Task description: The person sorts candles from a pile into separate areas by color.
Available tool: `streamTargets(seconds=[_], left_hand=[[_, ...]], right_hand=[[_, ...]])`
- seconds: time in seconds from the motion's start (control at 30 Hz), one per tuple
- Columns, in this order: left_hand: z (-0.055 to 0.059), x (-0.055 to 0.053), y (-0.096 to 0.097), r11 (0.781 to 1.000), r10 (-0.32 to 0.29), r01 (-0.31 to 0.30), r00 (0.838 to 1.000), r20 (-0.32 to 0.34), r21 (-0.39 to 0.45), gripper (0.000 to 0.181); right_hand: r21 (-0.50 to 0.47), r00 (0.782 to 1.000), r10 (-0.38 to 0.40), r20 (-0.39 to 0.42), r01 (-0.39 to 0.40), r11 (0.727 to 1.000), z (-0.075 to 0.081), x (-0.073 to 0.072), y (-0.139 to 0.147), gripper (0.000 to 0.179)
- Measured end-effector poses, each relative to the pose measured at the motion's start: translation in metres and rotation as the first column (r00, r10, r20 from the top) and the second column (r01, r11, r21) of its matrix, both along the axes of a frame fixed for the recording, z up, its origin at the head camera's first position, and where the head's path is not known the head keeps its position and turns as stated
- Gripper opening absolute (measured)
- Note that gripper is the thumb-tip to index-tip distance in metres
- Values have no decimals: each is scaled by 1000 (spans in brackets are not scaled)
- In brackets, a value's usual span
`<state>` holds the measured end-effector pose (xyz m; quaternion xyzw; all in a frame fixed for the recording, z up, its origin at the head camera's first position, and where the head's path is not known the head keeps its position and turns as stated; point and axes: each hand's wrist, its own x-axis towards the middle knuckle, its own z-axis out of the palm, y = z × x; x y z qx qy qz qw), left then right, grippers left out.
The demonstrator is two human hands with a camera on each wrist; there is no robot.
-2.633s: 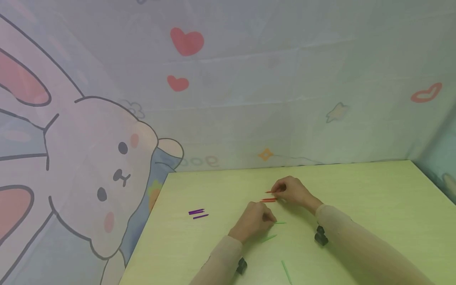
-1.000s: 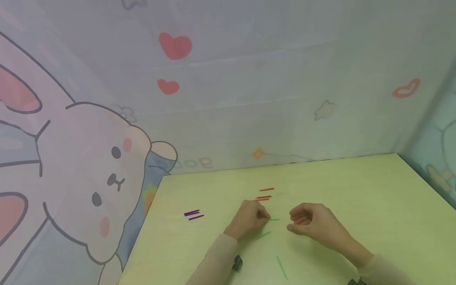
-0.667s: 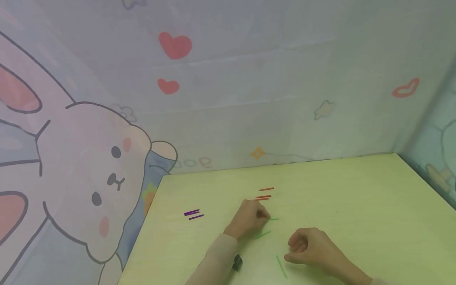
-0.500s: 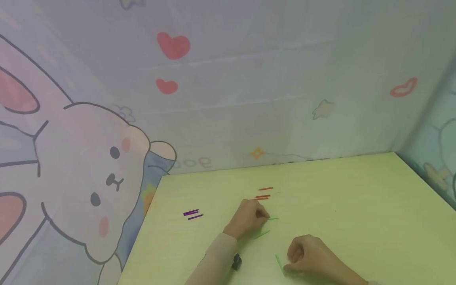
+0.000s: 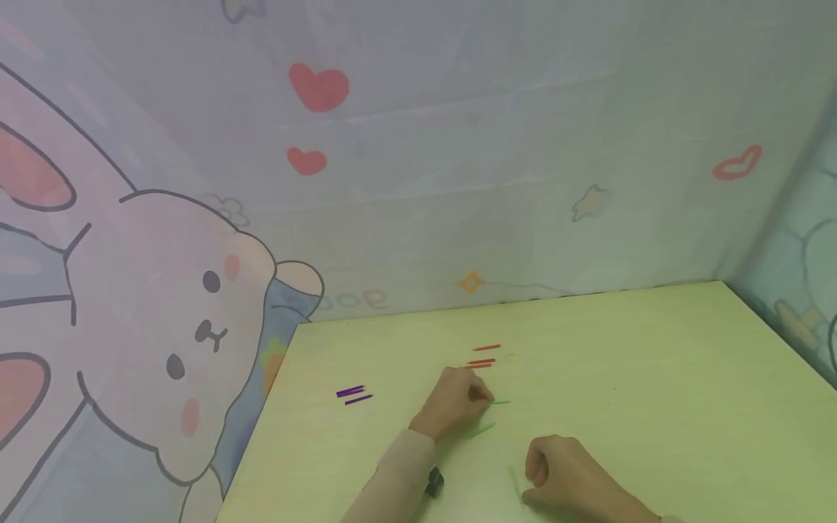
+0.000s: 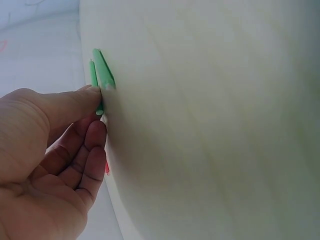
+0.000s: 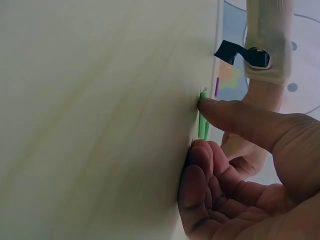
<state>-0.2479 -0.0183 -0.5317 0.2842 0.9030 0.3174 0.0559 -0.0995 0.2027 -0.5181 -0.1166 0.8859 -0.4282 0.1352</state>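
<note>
My left hand point(image 5: 453, 399) rests low over the table and pinches a green colored pencil point(image 5: 502, 402) between thumb and fingers; its end sticks out past the thumb in the left wrist view. A second green colored pencil point(image 5: 482, 431) lies just nearer than that hand. At the table's near side, my right hand point(image 5: 567, 476) has its thumb tip right at a third green colored pencil point(image 5: 514, 481), which looks blurred. In the right wrist view, that thumb stays apart from the loosely bent fingers point(image 7: 192, 185). Three orange-red colored pencils point(image 5: 482, 361) lie beyond the left hand.
Three purple colored pencils point(image 5: 351, 393) lie close together toward the table's left edge. A fabric backdrop with a printed rabbit point(image 5: 189, 327) stands behind and left of the pale yellow table point(image 5: 654, 363). A black wrist mount point(image 5: 434, 481) hangs under the left sleeve.
My right hand has let go of an orange-red pencil at the back and come nearer to the closest green pencil, which has shifted slightly. The left hand keeps its hold.
</note>
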Motion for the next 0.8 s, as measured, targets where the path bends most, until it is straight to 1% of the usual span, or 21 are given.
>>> streamTargets(seconds=[0.1,0.2,0.27,0.37,0.43,0.53,0.67,0.8], left_hand=[[0,0,-1,1000,-5,5,1000,-4,4,15],[0,1,-2,1000,-7,7,1000,-10,5,14],[1,2,-3,1000,-7,7,1000,-8,8,14],[1,1,-3,1000,-7,7,1000,-11,12,14],[1,1,-2,1000,-9,9,1000,-15,12,14],[1,0,-1,1000,-13,13,999,-33,5,14],[1,0,0,1000,-19,19,999,-46,-3,14],[-3,-2,-1,999,-42,43,997,-69,10,14]], right_hand=[[-3,999,11,-41,-11,1000,-1,-1,-2,20],[6,997,13,-72,-12,1000,-1,-1,-9,28],[21,997,1,-73,1,1000,0,-1,-15,34],[58,998,-25,-53,28,998,1,-1,-24,38],[64,999,-43,-22,44,997,2,0,-26,36],[64,999,-44,8,44,997,1,1,-27,32],[75,999,-35,13,34,997,0,0,-27,28],[94,998,-58,22,56,994,0,-1,-28,22]])
